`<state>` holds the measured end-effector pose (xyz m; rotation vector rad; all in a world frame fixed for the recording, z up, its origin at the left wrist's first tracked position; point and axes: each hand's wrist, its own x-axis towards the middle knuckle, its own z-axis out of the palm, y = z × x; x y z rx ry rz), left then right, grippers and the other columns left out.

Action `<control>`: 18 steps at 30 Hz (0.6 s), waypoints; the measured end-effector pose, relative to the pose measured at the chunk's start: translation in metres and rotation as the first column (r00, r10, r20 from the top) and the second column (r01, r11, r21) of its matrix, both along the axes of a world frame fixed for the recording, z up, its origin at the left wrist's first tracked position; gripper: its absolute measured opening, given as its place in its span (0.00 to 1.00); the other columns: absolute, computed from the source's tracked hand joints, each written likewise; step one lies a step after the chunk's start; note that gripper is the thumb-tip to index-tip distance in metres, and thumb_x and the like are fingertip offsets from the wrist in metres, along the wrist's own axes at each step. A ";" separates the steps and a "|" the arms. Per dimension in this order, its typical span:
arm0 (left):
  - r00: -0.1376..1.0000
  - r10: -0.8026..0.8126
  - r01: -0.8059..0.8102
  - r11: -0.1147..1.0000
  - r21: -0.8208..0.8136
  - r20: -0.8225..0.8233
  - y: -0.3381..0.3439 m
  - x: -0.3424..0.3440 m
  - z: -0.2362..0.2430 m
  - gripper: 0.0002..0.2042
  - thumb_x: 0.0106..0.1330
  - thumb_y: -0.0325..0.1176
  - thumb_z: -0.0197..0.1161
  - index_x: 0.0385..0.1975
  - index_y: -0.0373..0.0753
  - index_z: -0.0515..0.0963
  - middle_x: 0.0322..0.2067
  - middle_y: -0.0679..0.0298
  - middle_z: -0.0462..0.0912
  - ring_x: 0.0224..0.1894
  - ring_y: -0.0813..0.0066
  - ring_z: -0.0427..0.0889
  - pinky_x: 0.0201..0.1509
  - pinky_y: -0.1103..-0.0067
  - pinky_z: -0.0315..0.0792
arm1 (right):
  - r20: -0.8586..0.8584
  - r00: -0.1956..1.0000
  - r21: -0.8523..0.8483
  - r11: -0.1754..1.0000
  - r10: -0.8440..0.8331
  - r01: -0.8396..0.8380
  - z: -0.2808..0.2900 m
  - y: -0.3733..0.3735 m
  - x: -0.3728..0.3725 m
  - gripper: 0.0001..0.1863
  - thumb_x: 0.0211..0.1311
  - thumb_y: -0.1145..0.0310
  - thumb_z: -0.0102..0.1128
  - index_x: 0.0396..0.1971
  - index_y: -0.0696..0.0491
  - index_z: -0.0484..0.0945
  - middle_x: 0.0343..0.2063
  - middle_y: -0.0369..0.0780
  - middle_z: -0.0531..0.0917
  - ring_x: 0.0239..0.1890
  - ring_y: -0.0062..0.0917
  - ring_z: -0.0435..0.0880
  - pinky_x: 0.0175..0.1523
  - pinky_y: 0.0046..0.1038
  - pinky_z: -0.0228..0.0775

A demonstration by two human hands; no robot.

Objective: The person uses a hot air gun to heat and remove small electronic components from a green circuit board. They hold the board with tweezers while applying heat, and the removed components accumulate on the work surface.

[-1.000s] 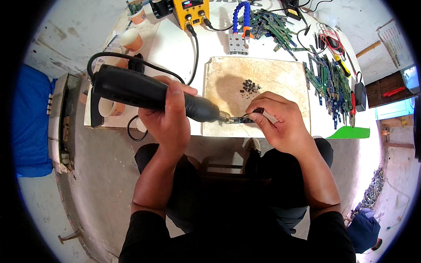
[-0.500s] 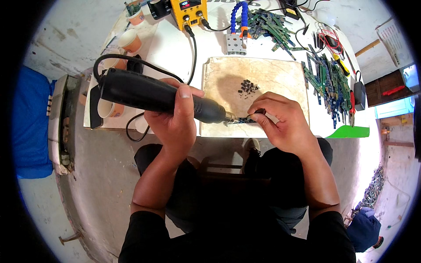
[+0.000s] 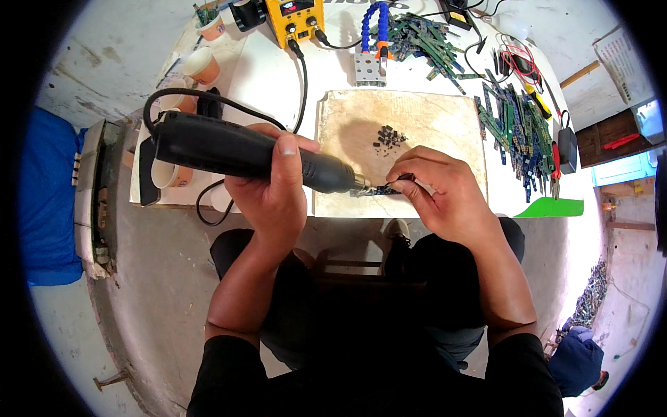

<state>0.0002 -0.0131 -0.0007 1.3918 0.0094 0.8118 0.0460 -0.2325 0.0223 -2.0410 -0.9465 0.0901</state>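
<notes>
My left hand [image 3: 274, 184] is wrapped round the black handle of a hot air gun [image 3: 243, 149], its metal nozzle pointing right. Just past the nozzle, a narrow dark circuit board strip [image 3: 379, 191] lies near the front edge of a stained, pale square board [image 3: 431, 115]. My right hand [image 3: 441, 191] pinches slim dark tweezers [image 3: 404, 179], mostly covered by the fingers, with the tip down at the strip. A little heap of small black chips [image 3: 390, 137] sits on the pale board beyond my hands.
A yellow soldering station [image 3: 295, 21] stands at the back, its cable running to the gun. Paper cups [image 3: 201, 66] line the left side. Piles of green circuit strips [image 3: 521, 132] lie at right and back, near a metal block [image 3: 369, 69] with blue flexible hoses and red-handled pliers [image 3: 556, 167].
The whole view has shifted slightly. My right hand has moved a touch left toward the nozzle; both hands keep their grips, and the chip heap looks the same.
</notes>
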 end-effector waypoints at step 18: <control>0.999 0.036 -0.032 0.995 0.099 -0.034 0.002 0.000 -0.001 0.09 0.69 0.33 0.56 0.41 0.34 0.72 0.23 0.58 0.85 0.27 0.80 0.83 0.39 0.85 0.76 | -0.003 1.000 0.003 1.000 0.006 -0.006 0.000 -0.001 0.001 0.07 0.56 0.83 0.62 0.35 0.59 0.80 0.33 0.44 0.82 0.35 0.36 0.83 0.42 0.29 0.74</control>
